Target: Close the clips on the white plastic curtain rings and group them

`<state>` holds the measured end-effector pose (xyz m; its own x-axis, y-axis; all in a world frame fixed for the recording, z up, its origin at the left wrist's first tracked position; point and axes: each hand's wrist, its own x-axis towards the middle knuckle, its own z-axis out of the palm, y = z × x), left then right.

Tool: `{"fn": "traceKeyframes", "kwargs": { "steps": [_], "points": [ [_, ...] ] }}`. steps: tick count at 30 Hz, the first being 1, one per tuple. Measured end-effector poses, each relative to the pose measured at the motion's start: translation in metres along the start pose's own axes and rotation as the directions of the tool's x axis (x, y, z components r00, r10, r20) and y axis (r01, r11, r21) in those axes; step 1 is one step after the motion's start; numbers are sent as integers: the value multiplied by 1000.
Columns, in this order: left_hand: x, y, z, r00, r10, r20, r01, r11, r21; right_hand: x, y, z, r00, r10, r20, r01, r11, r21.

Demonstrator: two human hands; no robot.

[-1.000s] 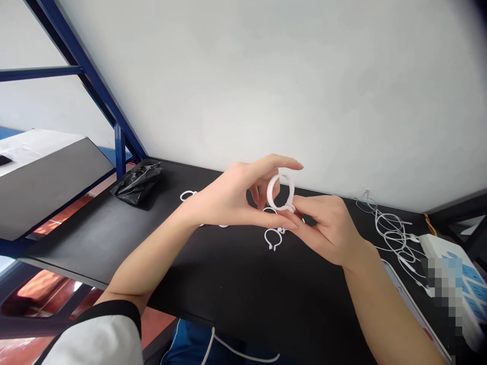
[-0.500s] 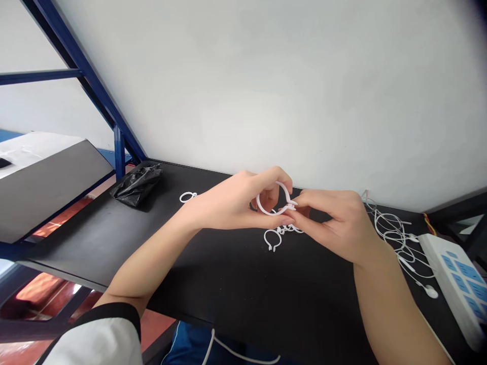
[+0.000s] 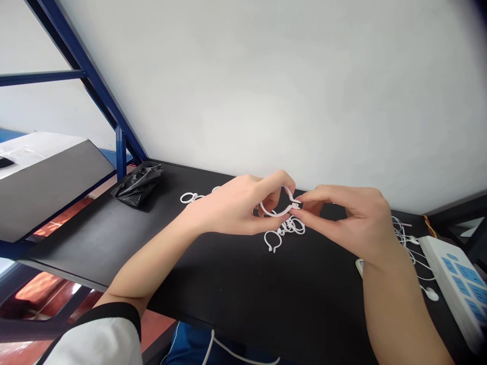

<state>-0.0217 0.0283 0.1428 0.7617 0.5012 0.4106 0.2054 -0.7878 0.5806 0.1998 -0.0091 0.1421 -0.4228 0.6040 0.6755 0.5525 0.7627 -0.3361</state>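
My left hand (image 3: 239,205) is closed round a white plastic shower curtain ring (image 3: 276,213), fingers curled over its top and thumb below. At the ring's clasp end, my right hand (image 3: 353,218) pinches the tips between thumb and fingers. Whether the clasp is fastened I cannot tell. Beneath the hands, several more white rings (image 3: 288,224) lie bunched on the black tabletop (image 3: 243,284). Another group of rings (image 3: 181,198) sits left of my left wrist, partly hidden by it.
A crumpled black plastic bag (image 3: 139,185) lies at the far left corner. On the right are a white power strip (image 3: 449,284) and tangled white earphones (image 3: 431,294). A pale object (image 3: 359,267) shows beside my right wrist. The wall (image 3: 266,91) borders the table's back.
My right hand has shifted right and slightly up, still at the ring's clasp. The ring is tilted a little differently. More of the rings underneath shows.
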Motion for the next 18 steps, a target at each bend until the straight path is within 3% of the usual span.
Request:
{"fn": "traceKeyframes", "kwargs": {
  "steps": [18],
  "points": [
    [-1, 5, 0, 997, 49, -54, -60, 975, -213, 1, -8, 6, 987, -105, -124, 108, 994, 18]
  ]
}}
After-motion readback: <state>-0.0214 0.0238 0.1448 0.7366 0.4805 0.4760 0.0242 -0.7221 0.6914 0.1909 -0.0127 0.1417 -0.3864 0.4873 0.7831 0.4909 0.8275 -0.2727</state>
